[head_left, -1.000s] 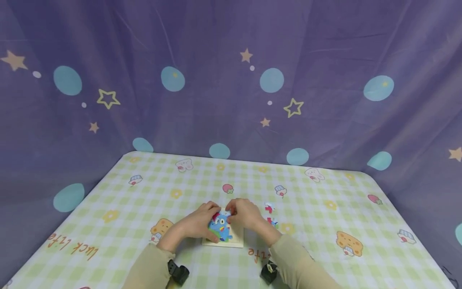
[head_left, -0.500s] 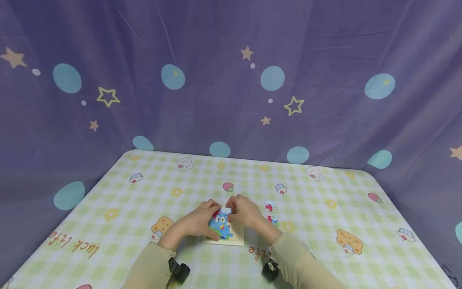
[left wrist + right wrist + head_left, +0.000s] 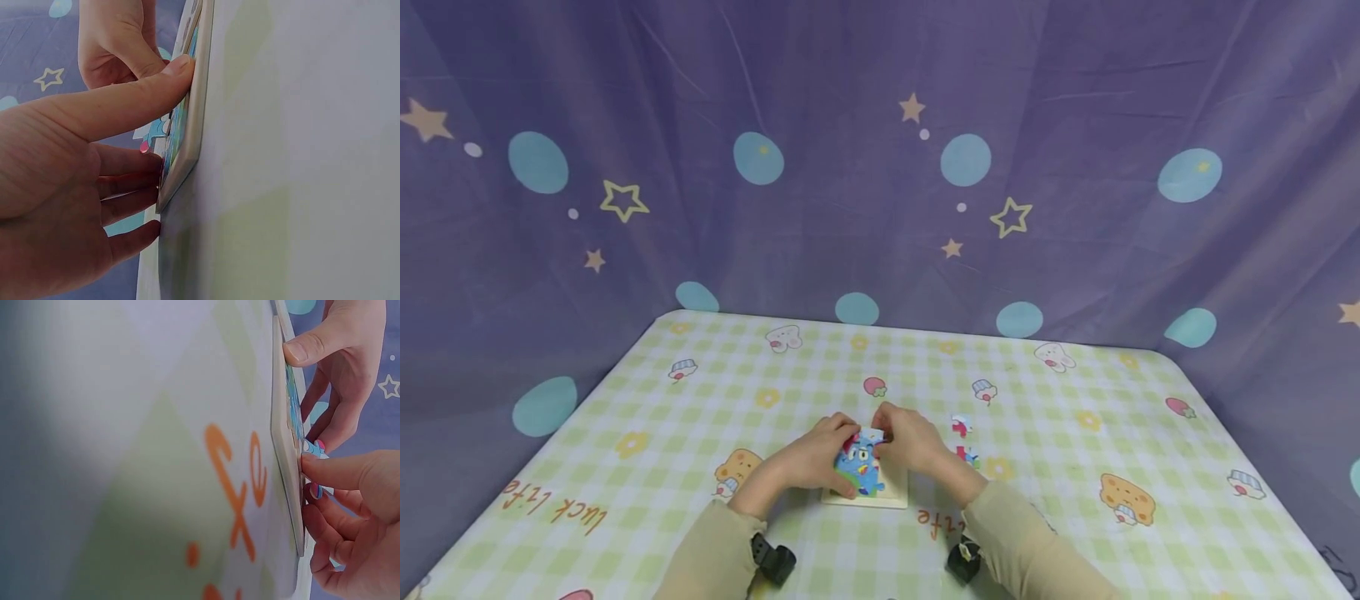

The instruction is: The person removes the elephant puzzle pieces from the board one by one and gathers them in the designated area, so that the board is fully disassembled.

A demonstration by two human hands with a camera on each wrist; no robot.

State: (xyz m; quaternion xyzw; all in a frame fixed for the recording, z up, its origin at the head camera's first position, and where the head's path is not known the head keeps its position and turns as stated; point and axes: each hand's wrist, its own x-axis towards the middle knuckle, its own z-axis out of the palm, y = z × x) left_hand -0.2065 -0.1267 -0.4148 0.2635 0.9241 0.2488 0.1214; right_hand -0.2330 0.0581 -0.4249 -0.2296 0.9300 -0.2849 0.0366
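Note:
A square wooden puzzle board lies on the table in front of the person, with blue cartoon pieces over its left part and bare wood at the right. My left hand holds the board's left side; in the left wrist view its thumb presses on the near edge and face. At the board's upper right, my right hand pinches a small blue, white and pink piece between thumb and fingers. The fingers partly hide this piece in the head view.
Two loose puzzle pieces, one white and red, one red and blue, lie on the table right of my right hand. A green-and-white checked cloth covers the table. Behind it hangs a purple curtain.
My right hand has shifted slightly up and away from the cartoon's face, and more of the white piece at the board's top shows. The left hand has stayed in place.

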